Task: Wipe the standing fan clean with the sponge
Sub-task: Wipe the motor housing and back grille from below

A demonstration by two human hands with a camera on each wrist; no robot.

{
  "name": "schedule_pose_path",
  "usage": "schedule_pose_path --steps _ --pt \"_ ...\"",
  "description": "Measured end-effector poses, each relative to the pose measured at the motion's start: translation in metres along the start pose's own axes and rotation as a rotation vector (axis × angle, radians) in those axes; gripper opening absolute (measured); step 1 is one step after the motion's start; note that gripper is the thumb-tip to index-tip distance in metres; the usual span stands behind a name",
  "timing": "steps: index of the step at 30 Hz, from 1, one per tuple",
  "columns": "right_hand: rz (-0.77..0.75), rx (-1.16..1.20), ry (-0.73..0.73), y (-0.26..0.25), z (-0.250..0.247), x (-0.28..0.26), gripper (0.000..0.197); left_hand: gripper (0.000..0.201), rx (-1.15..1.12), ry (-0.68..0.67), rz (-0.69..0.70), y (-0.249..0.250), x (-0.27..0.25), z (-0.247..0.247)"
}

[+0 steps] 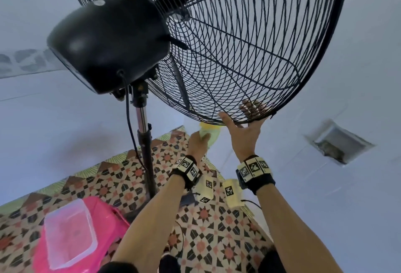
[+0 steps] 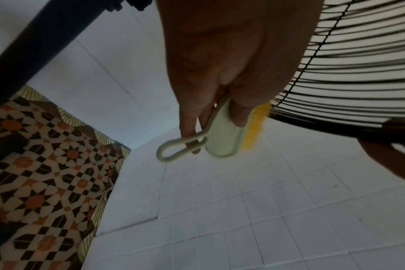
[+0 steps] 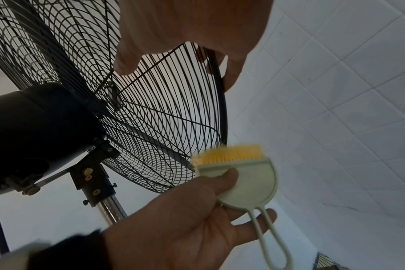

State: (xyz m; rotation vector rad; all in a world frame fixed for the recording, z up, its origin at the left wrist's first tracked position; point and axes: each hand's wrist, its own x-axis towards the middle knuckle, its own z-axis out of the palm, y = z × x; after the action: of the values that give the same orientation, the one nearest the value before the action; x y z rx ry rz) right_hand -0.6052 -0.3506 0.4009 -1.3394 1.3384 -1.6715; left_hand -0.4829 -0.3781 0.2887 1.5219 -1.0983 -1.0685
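The standing fan's black wire cage (image 1: 238, 45) tilts above me, with the motor housing (image 1: 108, 40) on a chrome and black pole (image 1: 145, 153). My left hand (image 1: 196, 142) grips the sponge tool (image 1: 209, 130), a pale green holder (image 3: 250, 182) with a loop handle and a yellow pad (image 2: 254, 127). The pad touches the cage's bottom rim (image 2: 312, 120). My right hand (image 1: 245, 129) grips the rim further right, thumb on the rear wires and fingers (image 1: 251, 108) curled over the front. The right wrist view shows that hand (image 3: 192, 32) round the rim (image 3: 222, 109).
A pink tub (image 1: 104, 218) holding a clear plastic container (image 1: 71, 233) stands on the patterned floor tiles (image 1: 217, 229) at lower left. The fan's black cable (image 1: 130, 125) hangs beside the pole. White tiled walls surround the fan, with a recessed opening (image 1: 338, 142) on the right.
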Motion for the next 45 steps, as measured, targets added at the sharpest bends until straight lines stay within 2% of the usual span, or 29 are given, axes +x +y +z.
schedule_pose_path --steps 2,4,6,8,11,13,14,16,18,20,22,25,27,30,32,34,36,40,43,45 --pt "0.019 0.023 0.0 -0.001 0.001 0.001 0.127 0.014 -0.106 0.078 0.075 0.0 -0.017 -0.01" --pt "0.018 0.029 0.004 0.0 0.001 0.002 0.124 0.011 -0.307 0.16 0.025 -0.009 -0.038 -0.016" --pt "0.023 0.037 0.008 0.002 0.0 0.001 0.12 0.019 -0.413 0.224 -0.059 -0.024 -0.052 -0.019" --pt "0.032 0.042 0.013 0.002 0.001 -0.001 0.119 0.028 -0.363 0.193 -0.06 -0.021 -0.058 -0.018" --pt "0.037 0.049 0.017 -0.001 0.001 -0.003 0.119 0.008 -0.302 0.15 -0.041 0.011 -0.052 -0.013" --pt "0.021 0.052 0.005 -0.002 -0.001 -0.001 0.118 0.024 -0.266 0.184 -0.03 0.027 -0.04 -0.009" --pt "0.013 0.057 -0.004 -0.004 -0.001 0.0 0.118 0.023 -0.266 0.183 -0.018 0.03 -0.04 -0.01" --pt "0.009 0.052 -0.005 -0.007 0.0 0.001 0.121 0.004 -0.329 0.172 -0.012 0.024 -0.047 -0.017" --pt "0.025 0.063 -0.01 -0.007 0.001 0.0 0.122 0.012 -0.457 0.203 -0.05 0.006 -0.062 -0.027" --pt "0.019 0.072 -0.001 -0.005 0.002 0.001 0.123 0.023 -0.59 0.225 -0.028 -0.007 -0.074 -0.035" --pt "0.009 0.059 -0.001 -0.003 0.003 -0.001 0.125 0.023 -0.537 0.209 -0.025 -0.009 -0.075 -0.036" --pt "0.004 0.037 0.009 0.0 0.003 -0.003 0.119 0.003 -0.396 0.131 -0.014 0.008 -0.06 -0.02" --pt "0.001 0.033 0.002 -0.001 0.002 -0.002 0.119 0.01 -0.318 0.145 0.025 0.009 -0.038 -0.003" --pt "-0.007 0.024 -0.008 -0.005 0.0 -0.001 0.123 0.013 -0.306 0.198 -0.021 0.009 -0.024 0.005" --pt "-0.001 0.021 -0.006 -0.005 -0.001 0.001 0.121 0.016 -0.325 0.246 0.007 0.017 -0.043 -0.005" --pt "-0.003 0.022 -0.006 -0.004 -0.002 0.001 0.118 0.001 -0.345 0.263 0.03 0.011 -0.059 -0.022" --pt "-0.009 0.034 -0.017 -0.003 -0.002 0.0 0.117 0.025 -0.326 0.251 0.051 0.006 -0.068 -0.046" --pt "-0.003 0.039 -0.046 -0.007 -0.004 -0.006 0.114 0.029 -0.185 0.116 0.165 0.038 -0.079 -0.101" --pt "0.011 0.032 -0.051 -0.014 -0.004 -0.007 0.119 0.033 -0.154 0.043 0.062 0.073 -0.074 -0.131" --pt "0.029 0.02 -0.063 -0.018 -0.005 -0.008 0.122 0.03 -0.112 0.062 0.046 0.093 -0.072 -0.141"
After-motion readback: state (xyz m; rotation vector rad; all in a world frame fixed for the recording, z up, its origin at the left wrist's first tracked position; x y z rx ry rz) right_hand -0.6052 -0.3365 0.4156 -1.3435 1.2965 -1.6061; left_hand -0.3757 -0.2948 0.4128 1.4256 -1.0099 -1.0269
